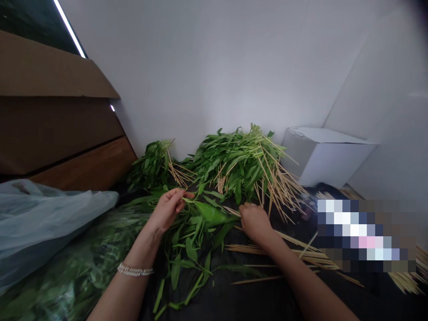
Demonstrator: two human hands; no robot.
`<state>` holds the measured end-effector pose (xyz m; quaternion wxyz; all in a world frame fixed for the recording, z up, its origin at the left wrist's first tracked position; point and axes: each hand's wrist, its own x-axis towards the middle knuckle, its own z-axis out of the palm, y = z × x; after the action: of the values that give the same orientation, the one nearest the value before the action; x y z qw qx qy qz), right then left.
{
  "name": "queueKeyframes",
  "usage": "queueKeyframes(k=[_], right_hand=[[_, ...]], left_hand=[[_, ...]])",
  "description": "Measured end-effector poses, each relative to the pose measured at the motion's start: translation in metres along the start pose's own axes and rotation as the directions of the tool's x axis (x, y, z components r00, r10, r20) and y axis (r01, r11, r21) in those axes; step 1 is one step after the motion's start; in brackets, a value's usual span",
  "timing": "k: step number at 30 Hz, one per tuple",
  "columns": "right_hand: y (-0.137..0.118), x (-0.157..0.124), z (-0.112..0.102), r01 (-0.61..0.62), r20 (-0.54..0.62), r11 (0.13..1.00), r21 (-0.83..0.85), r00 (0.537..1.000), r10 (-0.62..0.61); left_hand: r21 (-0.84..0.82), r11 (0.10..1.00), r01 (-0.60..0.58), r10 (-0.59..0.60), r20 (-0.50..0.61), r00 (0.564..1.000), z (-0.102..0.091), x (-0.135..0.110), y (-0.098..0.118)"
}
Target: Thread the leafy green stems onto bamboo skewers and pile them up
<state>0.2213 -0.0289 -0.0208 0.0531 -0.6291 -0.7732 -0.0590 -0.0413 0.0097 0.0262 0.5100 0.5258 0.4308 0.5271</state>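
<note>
Thin pale-green stem (189, 200) is pinched by left hand (171, 205); right hand (256, 224) is curled narrow, contents can't be told. Broad bright-green leaf (213, 214) is stretched between them, near thin tan wooden sticks (245, 249).

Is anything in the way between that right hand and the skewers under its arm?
Nothing visible blocks the right hand from the wooden skewers, which lie just nearer the camera and pass under the forearm.

No readable text or numbers appear anywhere.
</note>
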Motion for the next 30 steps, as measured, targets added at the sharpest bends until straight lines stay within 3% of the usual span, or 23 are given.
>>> queueKeyframes(k=[4,7,11,14,17,21,27,30], right_hand=[[-0.003,0.001,-0.004,-0.022,-0.089,0.999,0.032,0.996,0.025],[-0.005,0.001,-0.007,0.006,-0.163,0.99,0.143,0.986,0.018],[-0.008,-0.001,-0.007,0.147,-0.292,0.936,0.32,0.955,-0.05],[-0.012,-0.003,-0.006,0.298,-0.429,0.876,0.38,0.896,-0.118],[-0.017,-0.007,-0.005,0.432,-0.567,0.831,0.35,0.804,-0.179],[-0.021,-0.01,-0.005,0.493,-0.651,0.844,0.213,0.715,-0.254],[-0.019,-0.009,-0.004,0.402,-0.625,0.906,0.132,0.743,-0.239],[-0.019,-0.009,-0.004,0.383,-0.614,0.917,0.114,0.753,-0.238]], left_hand=[[-0.295,0.951,0.094,-0.098,0.001,0.995,0.001,0.001,-0.005],[-0.349,0.927,0.139,-0.123,0.069,0.99,0.002,0.001,-0.009],[-0.365,0.916,0.166,-0.117,0.153,0.981,0.005,-0.001,-0.014],[-0.352,0.919,0.18,-0.122,0.179,0.976,0.008,-0.003,-0.015],[-0.316,0.929,0.191,-0.132,0.198,0.971,0.011,-0.004,-0.016],[-0.302,0.936,0.181,-0.145,0.139,0.98,0.014,-0.003,-0.02],[-0.305,0.943,0.134,-0.093,0.144,0.985,0.019,-0.002,-0.024],[-0.281,0.947,0.154,-0.125,0.119,0.985,0.02,-0.003,-0.023]])
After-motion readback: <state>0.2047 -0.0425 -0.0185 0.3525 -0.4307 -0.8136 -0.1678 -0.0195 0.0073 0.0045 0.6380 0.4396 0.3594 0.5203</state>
